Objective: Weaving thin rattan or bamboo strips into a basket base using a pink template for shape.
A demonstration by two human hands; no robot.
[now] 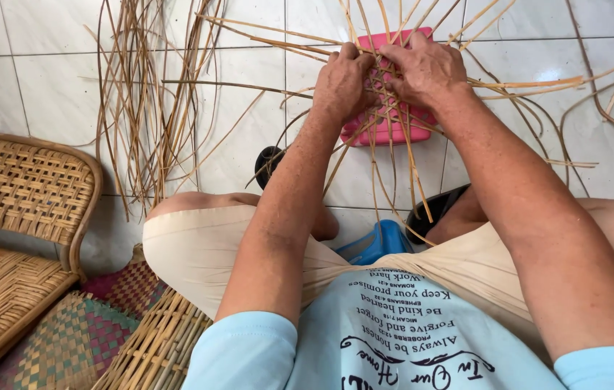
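Here, I am looking down through the head camera as both hands are working a crossing of thin cane strips (pixel 386 108) over a pink plastic stool (pixel 394 130) on the white tiled floor (pixel 249 130). The left hand (pixel 343 83) is curling its fingers down onto the strips at the middle of the weave, knuckles up, closed around the strands as far as I can tell. The right hand (pixel 426 68) is lying just beside it, touching it at the fingertips, its fingers bent and pressing on the same crossing; which strands each finger is pinching I cannot tell. The strips are fanning outward from under the hands in all directions, some reaching down toward the knees, others sweeping right across the tiles. A loose bundle of long cane (pixel 141 101) is lying well apart on the floor to the left. A woven rattan chair (pixel 25 202) is standing at the left edge, with a coloured woven mat (pixel 83 332) and a woven basket (pixel 159 343) beside it near the left knee. Dark sandals (pixel 433 209) are showing below the stool, and a blue plastic object (pixel 379 242) is resting between the legs.
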